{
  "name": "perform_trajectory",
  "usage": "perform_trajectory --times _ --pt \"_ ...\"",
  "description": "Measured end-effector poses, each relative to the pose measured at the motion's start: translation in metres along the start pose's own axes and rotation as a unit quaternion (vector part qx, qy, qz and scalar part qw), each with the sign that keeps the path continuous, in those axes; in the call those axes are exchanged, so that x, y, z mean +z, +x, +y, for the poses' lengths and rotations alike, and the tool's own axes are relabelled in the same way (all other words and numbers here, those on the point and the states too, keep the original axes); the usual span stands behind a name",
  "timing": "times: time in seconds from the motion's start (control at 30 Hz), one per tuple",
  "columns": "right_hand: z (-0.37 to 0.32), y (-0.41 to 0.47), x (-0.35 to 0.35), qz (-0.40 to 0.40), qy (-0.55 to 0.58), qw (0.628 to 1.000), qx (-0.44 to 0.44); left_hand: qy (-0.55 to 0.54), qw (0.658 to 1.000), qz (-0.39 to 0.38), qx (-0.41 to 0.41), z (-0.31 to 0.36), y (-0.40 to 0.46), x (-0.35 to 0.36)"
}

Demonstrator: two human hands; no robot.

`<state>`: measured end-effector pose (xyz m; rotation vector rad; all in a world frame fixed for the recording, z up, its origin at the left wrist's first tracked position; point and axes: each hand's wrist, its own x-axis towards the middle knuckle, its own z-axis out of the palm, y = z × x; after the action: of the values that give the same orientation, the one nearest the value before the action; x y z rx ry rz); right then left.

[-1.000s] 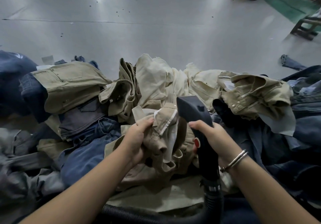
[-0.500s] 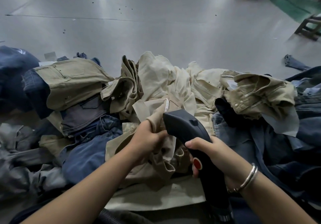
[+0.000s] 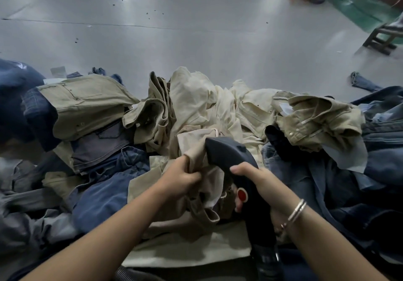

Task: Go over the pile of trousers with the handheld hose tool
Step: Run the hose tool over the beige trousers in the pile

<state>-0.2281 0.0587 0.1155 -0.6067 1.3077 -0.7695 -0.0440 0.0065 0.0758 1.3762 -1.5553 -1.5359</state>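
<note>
Head view. A pile of trousers [image 3: 196,115] in khaki, cream and blue denim is spread across a grey surface [image 3: 196,30]. Near the front of the pile, a bunched fold of one beige pair of trousers [image 3: 196,150] is gripped by the left hand [image 3: 181,178], whose fingers are curled tightly round the cloth. Just right of that fold, the dark handheld hose tool [image 3: 231,156] is held by the right hand [image 3: 259,185], the fingers being wrapped round its handle beside a red button [image 3: 242,194]; the tool's head is laid against the gripped fold. A silver bracelet [image 3: 297,210] is worn on the right wrist. Behind the pile, stool legs [image 3: 380,38] are seen at the far right.
</note>
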Motion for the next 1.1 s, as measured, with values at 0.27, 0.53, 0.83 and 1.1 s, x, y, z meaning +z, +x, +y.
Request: perform_trajectory --times 0.27,0.53,0.83,1.1 --pt "-0.014 0.049 -0.038 0.142 0.064 0.988 -0.017 0.013 0.989 0.126 -0.078 -0.054 0.036 -0.064" --pt "0.027 0.058 -0.019 0.094 -0.014 0.995 0.002 0.381 0.869 0.096 -0.301 -0.139 0.025 -0.068" --pt "0.039 0.069 0.011 0.052 -0.067 0.996 -0.01 0.343 0.869 -0.026 -0.355 -0.166 0.04 -0.04" --pt "0.036 0.071 0.015 0.066 -0.096 0.992 -0.042 0.346 0.902 0.052 -0.253 -0.141 0.054 -0.009"
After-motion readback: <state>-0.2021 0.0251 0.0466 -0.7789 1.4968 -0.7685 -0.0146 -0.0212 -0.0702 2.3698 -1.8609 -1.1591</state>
